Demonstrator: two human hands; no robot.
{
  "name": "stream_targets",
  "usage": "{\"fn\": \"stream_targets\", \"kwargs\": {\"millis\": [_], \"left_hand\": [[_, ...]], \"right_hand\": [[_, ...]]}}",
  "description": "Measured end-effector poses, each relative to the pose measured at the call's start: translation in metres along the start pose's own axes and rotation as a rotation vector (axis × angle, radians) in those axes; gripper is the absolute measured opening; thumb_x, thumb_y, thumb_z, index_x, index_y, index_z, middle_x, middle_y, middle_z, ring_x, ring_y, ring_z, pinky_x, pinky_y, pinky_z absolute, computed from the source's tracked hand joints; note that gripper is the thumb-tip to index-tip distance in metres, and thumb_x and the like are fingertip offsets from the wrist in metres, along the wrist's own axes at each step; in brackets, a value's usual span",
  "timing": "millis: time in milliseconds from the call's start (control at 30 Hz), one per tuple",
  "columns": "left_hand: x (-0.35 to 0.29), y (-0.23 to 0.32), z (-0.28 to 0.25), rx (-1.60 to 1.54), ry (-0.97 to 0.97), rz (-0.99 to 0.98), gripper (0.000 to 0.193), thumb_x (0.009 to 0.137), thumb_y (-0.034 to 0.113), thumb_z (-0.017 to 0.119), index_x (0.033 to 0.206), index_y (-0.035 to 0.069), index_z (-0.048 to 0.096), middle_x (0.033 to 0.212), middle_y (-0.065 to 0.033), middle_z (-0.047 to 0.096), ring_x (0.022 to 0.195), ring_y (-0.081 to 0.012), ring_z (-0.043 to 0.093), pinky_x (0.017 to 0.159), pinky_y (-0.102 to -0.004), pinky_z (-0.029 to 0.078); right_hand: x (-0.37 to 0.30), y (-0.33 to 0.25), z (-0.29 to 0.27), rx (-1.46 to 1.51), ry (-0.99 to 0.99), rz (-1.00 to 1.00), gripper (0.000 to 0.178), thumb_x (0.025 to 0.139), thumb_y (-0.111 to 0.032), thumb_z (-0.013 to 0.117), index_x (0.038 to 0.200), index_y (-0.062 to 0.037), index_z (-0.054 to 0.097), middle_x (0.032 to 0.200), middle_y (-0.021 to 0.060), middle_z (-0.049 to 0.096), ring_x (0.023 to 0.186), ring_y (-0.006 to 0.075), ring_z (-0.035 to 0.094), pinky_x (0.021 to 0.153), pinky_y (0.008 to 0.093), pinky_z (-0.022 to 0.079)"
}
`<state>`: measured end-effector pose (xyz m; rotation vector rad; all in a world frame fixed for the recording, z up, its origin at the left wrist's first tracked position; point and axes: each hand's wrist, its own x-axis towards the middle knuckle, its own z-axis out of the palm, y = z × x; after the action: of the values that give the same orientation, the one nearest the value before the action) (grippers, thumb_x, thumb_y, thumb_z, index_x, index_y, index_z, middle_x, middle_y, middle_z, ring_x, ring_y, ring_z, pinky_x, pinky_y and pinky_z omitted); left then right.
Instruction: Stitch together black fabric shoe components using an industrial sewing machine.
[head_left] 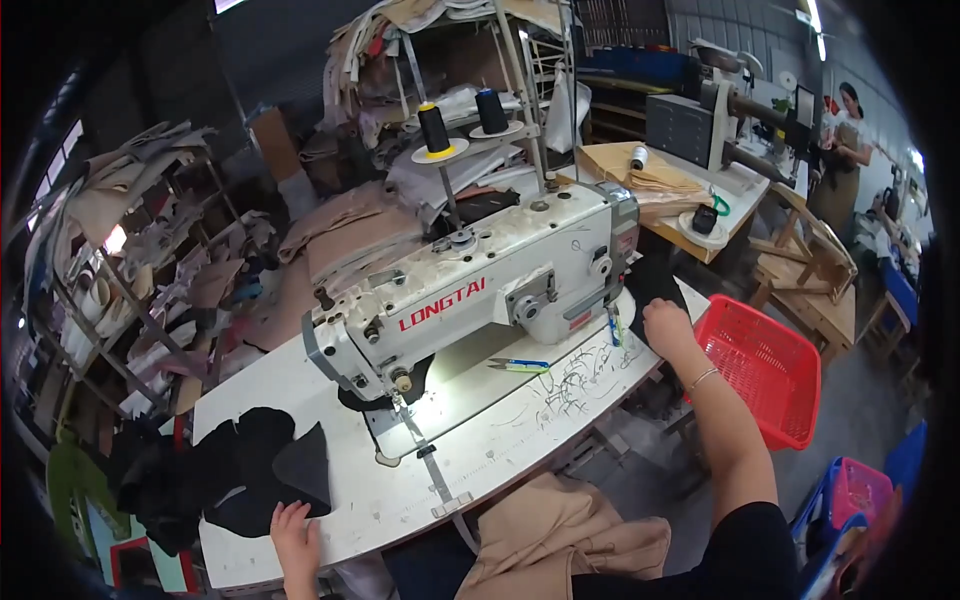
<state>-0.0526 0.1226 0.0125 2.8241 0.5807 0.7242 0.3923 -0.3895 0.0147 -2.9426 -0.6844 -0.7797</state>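
Flat black fabric pieces (250,465) lie on the left end of the white sewing table (385,520), with a darker crumpled heap (155,490) just beyond that edge, and another black piece (655,283) lies at the table's right end, beside the white industrial sewing machine (480,280). The cloth looks light, soft and matt, so it should grip the fingertips well rather than slip, fold easily and take no harm from a pinch; a free edge or corner, such as the pointed piece (303,468) on top, seems the best hold. The left hand (296,545) has its fingers extended and slightly parted, tips at the lower edge of the flat pieces, with nothing clenched in it. The right hand (669,328) reaches to the piece at the right end, near the red plastic basket (755,365); its fingers are bent and partly hidden, so whether they pinch the cloth or merely touch it cannot be told.
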Motion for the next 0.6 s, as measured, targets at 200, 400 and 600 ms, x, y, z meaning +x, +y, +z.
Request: {"fn": "stream_targets", "kwargs": {"millis": [200, 400, 600], "left_hand": [[0.005, 0.014, 0.002, -0.024, 0.025, -0.012, 0.028, 0.075, 0.008, 0.063, 0.103, 0.004, 0.063, 0.113, -0.0144, 0.059, 0.115, -0.0405, 0.046, 0.098, -0.0465, 0.036], [0.016, 0.046, 0.005, -0.074, 0.116, 0.044, 0.026, 0.075, 0.004, 0.061, 0.101, 0.004, 0.063, 0.112, -0.014, 0.059, 0.115, -0.0377, 0.049, 0.098, -0.0442, 0.037], [0.038, 0.125, 0.022, -0.242, 0.209, 0.308, 0.024, 0.072, -0.001, 0.063, 0.095, 0.006, 0.066, 0.11, -0.0123, 0.061, 0.116, -0.0362, 0.05, 0.098, -0.0436, 0.039]], "right_hand": [[0.022, 0.046, 0.011, 0.403, 0.217, 0.508, 0.014, 0.08, -0.012, 0.053, 0.083, 0.0009, 0.056, 0.079, 0.024, 0.062, 0.076, 0.0409, 0.061, 0.068, 0.0471, 0.049], [0.017, 0.096, 0.041, 0.983, 0.215, 0.978, 0.021, 0.083, -0.019, 0.056, 0.082, 0.0018, 0.057, 0.077, 0.0178, 0.063, 0.071, 0.03, 0.062, 0.066, 0.0399, 0.048], [0.02, 0.068, -0.025, 0.711, 0.802, 0.695, 0.016, 0.091, -0.016, 0.052, 0.094, -0.0003, 0.052, 0.076, 0.017, 0.061, 0.069, 0.0318, 0.062, 0.063, 0.0385, 0.048]]}}
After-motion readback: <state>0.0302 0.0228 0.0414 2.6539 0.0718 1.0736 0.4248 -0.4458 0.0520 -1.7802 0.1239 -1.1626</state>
